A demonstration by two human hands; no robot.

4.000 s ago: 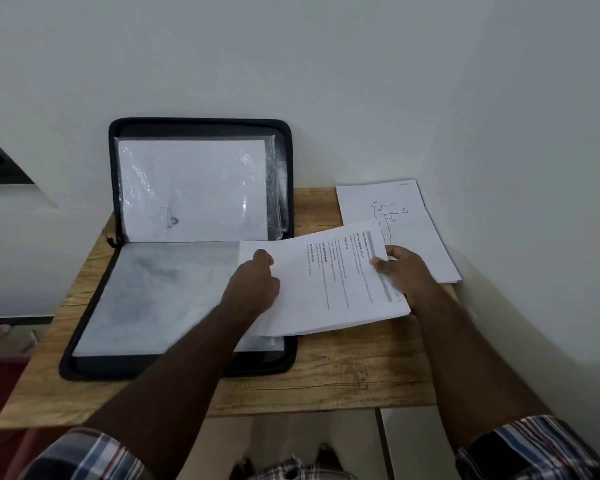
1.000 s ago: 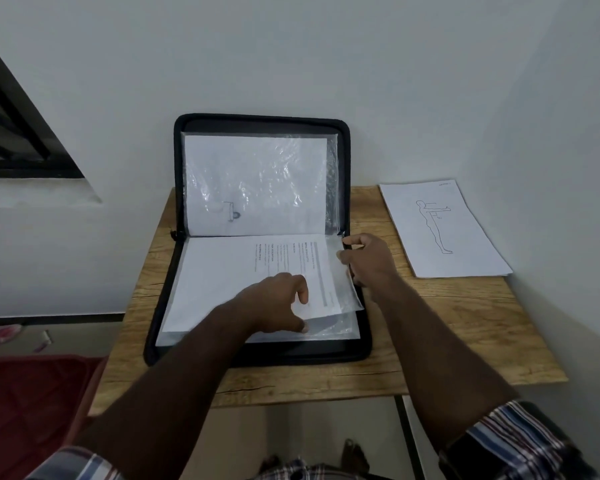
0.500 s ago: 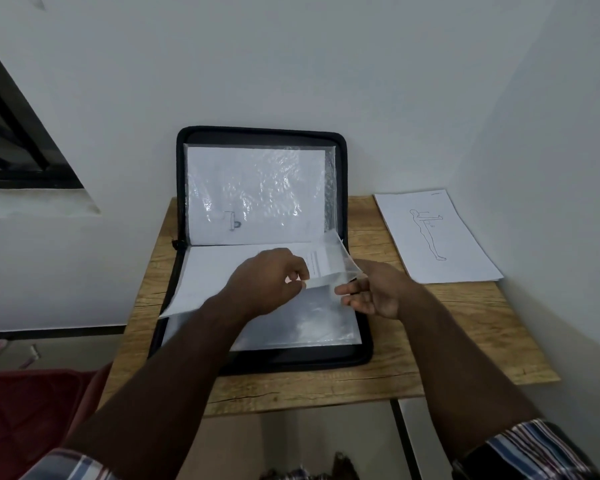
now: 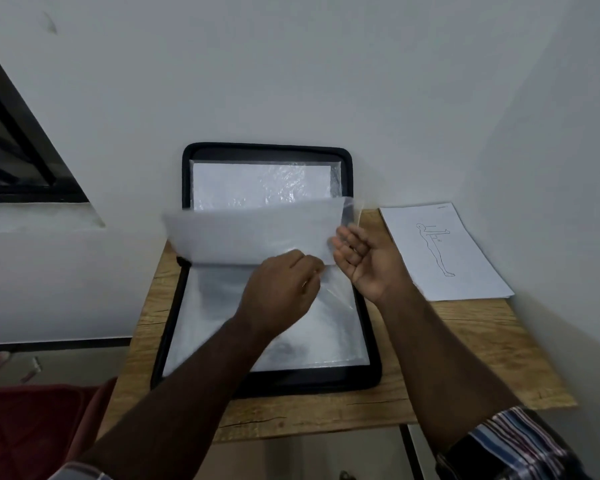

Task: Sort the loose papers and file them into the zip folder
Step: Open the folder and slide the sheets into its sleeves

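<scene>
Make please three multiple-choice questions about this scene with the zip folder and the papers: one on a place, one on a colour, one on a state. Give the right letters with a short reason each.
1. Where does the loose sheet with the figure drawing lie?
A. on the table, right of the zip folder
B. inside the folder's lid
C. on the floor

2. What colour is the border of the zip folder?
A. red
B. black
C. white

3. What state is the plastic sleeve page in?
A. flat on the lower half
B. lifted and part turned
C. taken out of the folder

Answers:
1 A: the sheet rests on the wooden table beside the folder, apart from it.
2 B: the zipped rim is black all around.
3 B: the left hand holds the page raised above the lower half, the right hand open beside it.
</scene>
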